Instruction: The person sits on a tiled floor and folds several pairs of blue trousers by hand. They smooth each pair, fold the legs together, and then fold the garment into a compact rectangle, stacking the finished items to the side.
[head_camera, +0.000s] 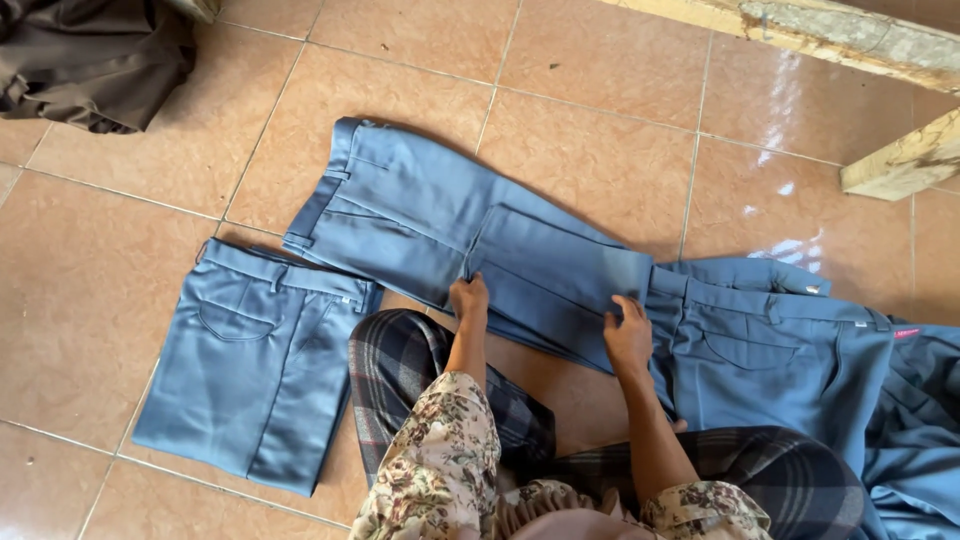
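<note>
Head view, looking down on a glossy terracotta tiled floor (600, 150). Centre: blue-grey trousers, partly folded (450, 230), leg turned back over itself; left hand (468, 298) pinching the folded edge, right hand (628, 335) resting flat on the same fold. Left: second blue-grey pair folded into a neat rectangle (255, 370). Right: heap of unfolded blue-grey trousers (790, 350). Top left: dark brown crumpled garment (90, 60). Top right: pale wooden beams (850, 35).
</note>
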